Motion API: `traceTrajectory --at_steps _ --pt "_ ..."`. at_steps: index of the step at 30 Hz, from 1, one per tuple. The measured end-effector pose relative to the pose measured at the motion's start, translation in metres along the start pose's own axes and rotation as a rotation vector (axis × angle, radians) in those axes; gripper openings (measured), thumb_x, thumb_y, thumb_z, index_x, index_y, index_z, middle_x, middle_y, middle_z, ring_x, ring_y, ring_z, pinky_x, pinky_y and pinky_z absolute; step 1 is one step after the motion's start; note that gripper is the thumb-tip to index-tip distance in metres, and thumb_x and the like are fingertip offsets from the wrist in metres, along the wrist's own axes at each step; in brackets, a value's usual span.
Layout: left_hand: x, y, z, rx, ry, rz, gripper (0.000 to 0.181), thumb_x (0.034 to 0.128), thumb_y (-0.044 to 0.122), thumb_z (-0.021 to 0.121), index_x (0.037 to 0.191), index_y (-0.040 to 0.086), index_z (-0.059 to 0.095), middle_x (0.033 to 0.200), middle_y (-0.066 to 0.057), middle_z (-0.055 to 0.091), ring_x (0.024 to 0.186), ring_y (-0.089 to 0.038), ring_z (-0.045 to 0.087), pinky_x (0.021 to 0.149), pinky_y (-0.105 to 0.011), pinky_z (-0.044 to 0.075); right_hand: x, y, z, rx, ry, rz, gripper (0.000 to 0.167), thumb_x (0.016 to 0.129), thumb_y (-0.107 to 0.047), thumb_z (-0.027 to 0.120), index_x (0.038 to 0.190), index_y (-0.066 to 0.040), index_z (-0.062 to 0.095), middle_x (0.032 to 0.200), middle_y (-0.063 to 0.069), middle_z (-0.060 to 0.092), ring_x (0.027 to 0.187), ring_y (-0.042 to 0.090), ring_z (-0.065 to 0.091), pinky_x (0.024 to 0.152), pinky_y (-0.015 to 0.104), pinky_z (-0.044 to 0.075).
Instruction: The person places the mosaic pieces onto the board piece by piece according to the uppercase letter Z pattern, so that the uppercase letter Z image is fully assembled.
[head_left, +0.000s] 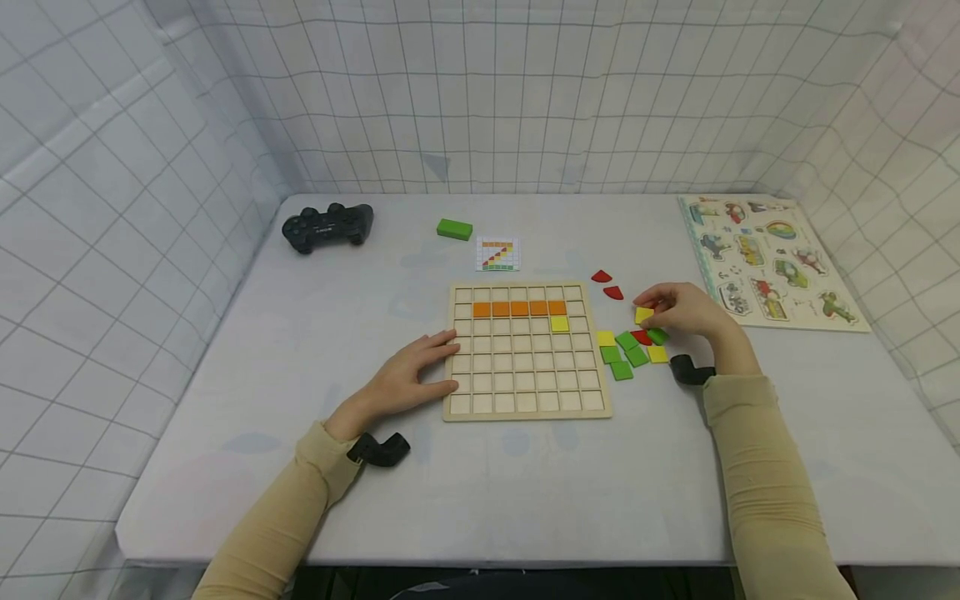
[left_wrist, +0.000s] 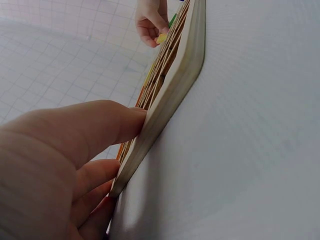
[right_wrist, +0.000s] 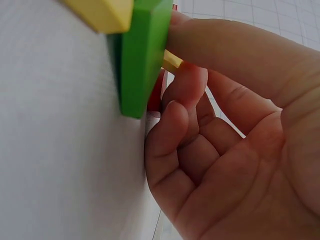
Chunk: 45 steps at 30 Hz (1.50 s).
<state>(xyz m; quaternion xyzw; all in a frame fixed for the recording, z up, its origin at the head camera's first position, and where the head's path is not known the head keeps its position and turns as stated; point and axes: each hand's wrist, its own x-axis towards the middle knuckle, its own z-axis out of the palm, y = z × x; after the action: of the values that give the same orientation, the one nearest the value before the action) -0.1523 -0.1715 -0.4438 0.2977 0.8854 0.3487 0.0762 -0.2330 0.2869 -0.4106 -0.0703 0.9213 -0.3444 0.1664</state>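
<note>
A wooden grid board [head_left: 525, 360] lies mid-table, with a row of orange square tiles [head_left: 519, 309] and one yellow tile [head_left: 559, 323] in its cells. Along the board's left edge rests my left hand [head_left: 408, 371], thumb and fingertips touching the rim [left_wrist: 165, 112], fingers fairly straight. To the right of the board, my right hand [head_left: 686, 310] pinches a yellow square tile [head_left: 642, 315] between thumb and fingers. Below it lie several green tiles [head_left: 622, 370], yellow tiles [head_left: 657, 355] and a red piece [head_left: 641, 337]. A green tile [right_wrist: 142, 60] looms close in the right wrist view.
A small pattern card [head_left: 498, 254] lies behind the board, beside a green block [head_left: 454, 229]. Two red wedge pieces [head_left: 602, 276] sit right of the board's far corner. A black game controller [head_left: 327, 227] is at back left, a picture board [head_left: 772, 260] at back right.
</note>
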Motion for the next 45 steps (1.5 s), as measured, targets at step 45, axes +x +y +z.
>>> traceTrajectory --at_steps 45 --pt "0.000 -0.003 0.002 0.001 0.022 0.030 0.062 0.0856 0.033 0.069 0.137 0.003 0.049 0.150 -0.007 0.032 0.138 -0.024 0.026 0.116 -0.037 0.017 0.016 -0.093 0.048 0.003 -0.139 -0.307 0.019 0.089 -0.013 0.066 0.107 -0.010 0.068 0.106 0.005 0.065 0.094 0.022 0.058 0.083 0.038 0.050"
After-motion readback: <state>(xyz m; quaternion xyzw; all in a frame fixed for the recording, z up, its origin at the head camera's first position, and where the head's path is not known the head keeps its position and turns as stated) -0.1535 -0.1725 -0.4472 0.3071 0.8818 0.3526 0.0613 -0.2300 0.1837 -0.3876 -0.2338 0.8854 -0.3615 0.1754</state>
